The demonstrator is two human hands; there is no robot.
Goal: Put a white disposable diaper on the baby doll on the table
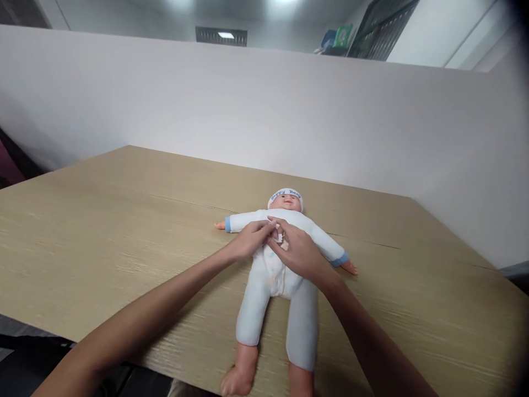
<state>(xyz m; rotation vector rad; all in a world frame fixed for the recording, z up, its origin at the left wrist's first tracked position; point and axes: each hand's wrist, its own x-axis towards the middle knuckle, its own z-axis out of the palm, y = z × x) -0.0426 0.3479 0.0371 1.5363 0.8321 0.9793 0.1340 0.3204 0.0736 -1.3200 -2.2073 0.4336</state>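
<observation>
A baby doll lies on its back on the wooden table, head toward the far wall. It wears a white romper with blue cuffs and a white cap with blue lettering. My left hand pinches the romper's front at the chest. My right hand rests on the chest beside it, fingers gripping the same opening near the collar. The doll's bare feet hang at the table's near edge.
A white partition wall runs along the table's far side. The table's left edge drops off near a dark object. Shelving shows above the partition.
</observation>
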